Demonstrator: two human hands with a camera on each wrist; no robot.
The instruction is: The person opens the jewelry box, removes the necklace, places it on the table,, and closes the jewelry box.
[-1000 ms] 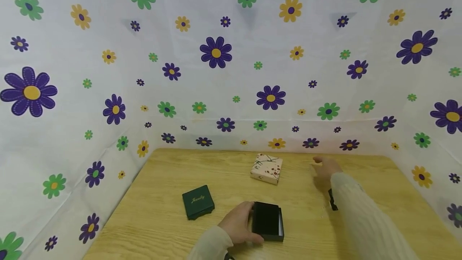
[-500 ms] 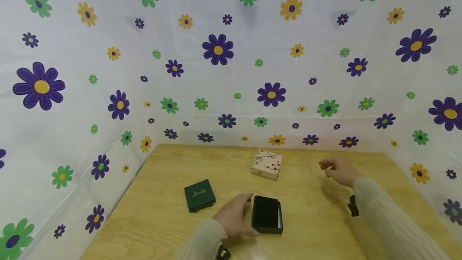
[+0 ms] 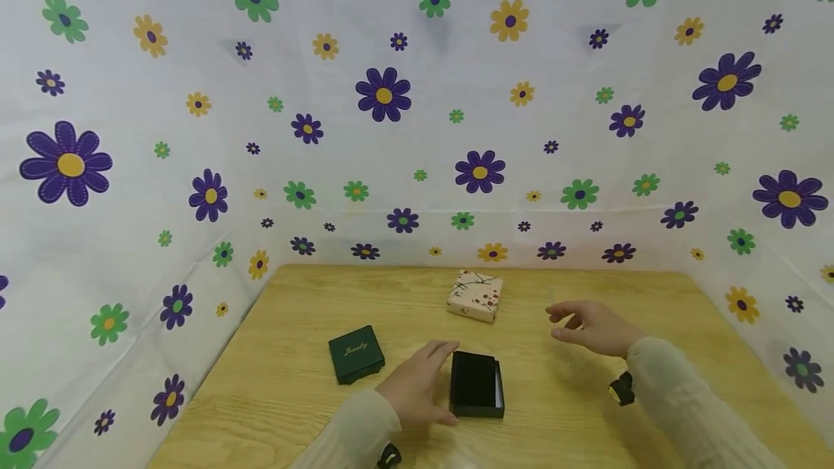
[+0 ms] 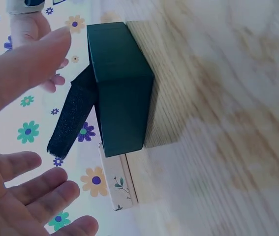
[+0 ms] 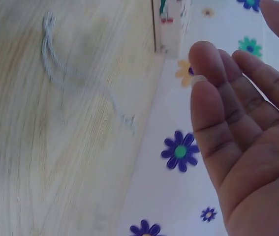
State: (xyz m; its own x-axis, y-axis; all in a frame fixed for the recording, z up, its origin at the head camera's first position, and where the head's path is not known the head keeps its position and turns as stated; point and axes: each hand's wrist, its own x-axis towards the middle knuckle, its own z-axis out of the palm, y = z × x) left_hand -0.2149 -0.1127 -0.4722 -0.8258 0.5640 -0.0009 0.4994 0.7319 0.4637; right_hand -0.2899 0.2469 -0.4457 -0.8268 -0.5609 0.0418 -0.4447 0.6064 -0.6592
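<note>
A dark green jewelry box base (image 3: 481,411) sits on the table with a black pad (image 3: 472,378) in it. The left wrist view shows this pad (image 4: 73,115) tilted partly out of the box. My left hand (image 3: 415,386) is spread around the box's left side, thumb and fingers apart, holding nothing. To the right, my right hand (image 3: 598,328) hovers over the table with loosely bent fingers and nothing in them. A thin silvery chain necklace (image 5: 55,73), doubled in a narrow loop, lies on the wood beside that hand in the right wrist view.
A green lid (image 3: 356,353) lettered "Jewelry" lies on the left. Farther back is a cream box (image 3: 476,297) with a floral print. White cloth (image 3: 417,143) with flowers hangs around the wooden table (image 3: 293,389) at the back and sides.
My right hand has drawn back from the far end of the chain, nearer to me. My left fingers have come slightly away from the box's edge. The boxes stay put.
</note>
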